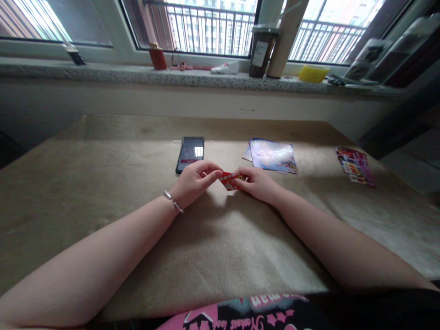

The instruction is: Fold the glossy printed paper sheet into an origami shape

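Between my two hands is a small red printed paper piece [228,180] with white lettering along its top and a slanted lower left edge, held a little above the table. My left hand [197,179], with a silver open bracelet [172,200] at the wrist, pinches its left corner between thumb and forefinger. On the other side my right hand [257,183] grips it, the thumb lying across its front. A dark smartphone [190,156] lies just beyond my left hand. Past my right hand sit a few glossy blue-purple printed sheets [273,155], overlapping.
The table [144,275] has a tan cover. A fanned pile of red-purple printed cards [355,166] lies at the right. Along the granite windowsill [123,75] stand a red cylinder [157,57], a dark lidded jar [261,50] and a yellow object [313,73].
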Motion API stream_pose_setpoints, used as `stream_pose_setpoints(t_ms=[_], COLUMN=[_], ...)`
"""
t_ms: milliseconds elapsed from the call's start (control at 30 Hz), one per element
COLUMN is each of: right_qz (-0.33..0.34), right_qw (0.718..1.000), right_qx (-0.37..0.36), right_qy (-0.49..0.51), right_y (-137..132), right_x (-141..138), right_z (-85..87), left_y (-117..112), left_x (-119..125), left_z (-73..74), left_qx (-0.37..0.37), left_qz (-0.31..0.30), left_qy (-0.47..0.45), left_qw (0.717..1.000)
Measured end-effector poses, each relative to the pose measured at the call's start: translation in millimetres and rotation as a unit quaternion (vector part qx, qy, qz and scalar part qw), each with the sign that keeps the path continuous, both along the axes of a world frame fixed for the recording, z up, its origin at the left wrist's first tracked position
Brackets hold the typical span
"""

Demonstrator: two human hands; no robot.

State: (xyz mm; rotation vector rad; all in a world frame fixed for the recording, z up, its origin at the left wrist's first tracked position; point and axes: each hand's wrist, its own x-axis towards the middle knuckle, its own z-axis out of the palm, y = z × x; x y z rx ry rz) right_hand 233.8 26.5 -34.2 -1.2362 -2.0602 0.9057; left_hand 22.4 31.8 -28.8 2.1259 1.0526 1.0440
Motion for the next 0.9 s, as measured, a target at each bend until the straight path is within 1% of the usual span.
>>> stream_pose_setpoints(t_ms=[100,233,300,467,600,700,800,900], right_qz=[0.003,0.017,0.026,0.037,0.030,0.010,-0.004,0.005], right_qw=[1.000,0.999,0.998,0.999,0.999,1.000,1.000,0.999], right_qx=[0.005,0.009,0.006,0.008,-0.004,0.004,0.023,0.032], right_qy=[0.014,0.047,0.052,0.025,0.013,-0.002,0.009,0.031], right_y=[0.7,-0.1,-0.9,-3.2,-3.5,-3.0,-4.0,-7.4], right_x=[0.8,0.4,-0.4,-2.9,-4.9,-5.7,-5.6,-5.1], right_z=[-1.7,-2.6,-2.4,-1.0,-1.7,-2.4,-1.7,0.5], left_y=[1.0,0.6,-0.3,-1.9,-2.2,-2.4,-2.9,-4.0], left_x=[0.0,1.4,1.8,1.6,2.3,3.1,4.7,7.7], left_z=[-1.7,-2.8,-2.2,0.8,1.1,0.5,-0.5,-1.4], left_qx=[-0.009,-0.006,0.010,0.070,0.092,0.077,0.046,0.034], left_qz=[-0.018,-0.026,-0.021,-0.016,-0.002,0.002,-0.029,-0.059], left_qy=[-0.020,0.004,0.016,0.047,0.036,0.021,0.028,0.056], left_qw=[1.000,1.000,1.000,0.996,0.995,0.997,0.998,0.996])
